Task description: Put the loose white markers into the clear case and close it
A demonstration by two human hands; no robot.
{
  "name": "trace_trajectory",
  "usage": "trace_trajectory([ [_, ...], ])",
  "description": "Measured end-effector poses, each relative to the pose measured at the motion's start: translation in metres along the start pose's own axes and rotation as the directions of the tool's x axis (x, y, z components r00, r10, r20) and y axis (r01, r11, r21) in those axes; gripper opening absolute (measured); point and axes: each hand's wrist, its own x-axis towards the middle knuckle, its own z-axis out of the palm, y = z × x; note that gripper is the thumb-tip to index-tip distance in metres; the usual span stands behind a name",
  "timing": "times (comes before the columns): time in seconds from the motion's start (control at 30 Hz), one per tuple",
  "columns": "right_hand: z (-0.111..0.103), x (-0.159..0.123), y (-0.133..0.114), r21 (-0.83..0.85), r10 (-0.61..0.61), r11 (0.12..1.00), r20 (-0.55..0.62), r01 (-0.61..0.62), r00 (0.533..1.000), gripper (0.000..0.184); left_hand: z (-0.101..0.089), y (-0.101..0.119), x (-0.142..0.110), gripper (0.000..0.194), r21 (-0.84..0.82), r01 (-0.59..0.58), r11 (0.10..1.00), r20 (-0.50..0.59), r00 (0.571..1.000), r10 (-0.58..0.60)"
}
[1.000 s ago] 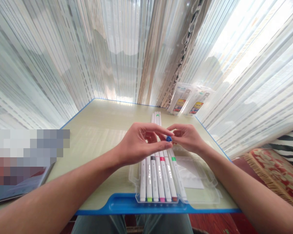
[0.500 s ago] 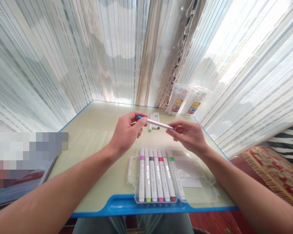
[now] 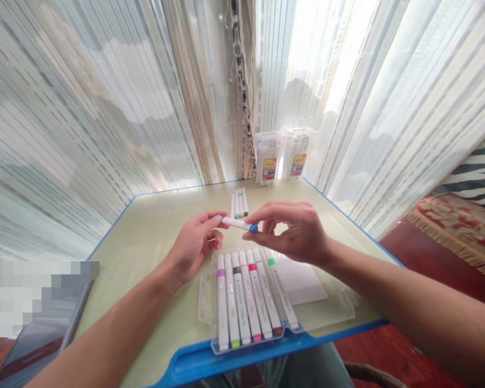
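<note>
A white marker (image 3: 235,222) with a blue end is held in the air over the table between my two hands. The fingertips of my left hand (image 3: 196,240) pinch its left end. My right hand (image 3: 293,229) grips it near the blue end, thumb below and fingers above. Below them lies an open clear plastic case (image 3: 205,302) with several white markers (image 3: 244,304) in a row, banded purple, black and red. One green-banded marker (image 3: 282,291) lies apart on the case's hinge side. Farther back, a small group of white markers (image 3: 238,202) lies on the table.
Two clear packs (image 3: 269,161) with yellow labels stand at the back right edge. A white paper (image 3: 303,283) lies in the case's right half. A dark flat object (image 3: 50,328), partly blurred out, is at left. The table has a blue rim (image 3: 178,364); curtains hang behind.
The marker has turned, so its right end now points toward me and shows blue. Both hands have come closer together and lower. The view has shifted to the right.
</note>
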Motion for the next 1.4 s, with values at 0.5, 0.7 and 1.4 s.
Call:
trace_trajectory([
  [0.5,-0.001,0.003,0.0,-0.067,-0.079,0.994,0.029,0.081,0.996,0.009,-0.007,0.0,0.004,0.027,0.045,0.049,0.998,0.027,0.998,-0.05],
  [0.7,0.0,0.002,0.009,-0.12,0.086,0.989,-0.024,-0.088,0.996,0.007,-0.01,0.005,0.007,0.027,-0.079,-0.09,0.993,-0.119,0.99,0.08],
  [1.4,-0.018,0.007,-0.011,-0.253,0.195,0.958,0.219,-0.137,0.956,0.019,0.005,0.035,0.009,0.033,-0.008,-0.263,0.965,-0.133,0.957,0.259],
])
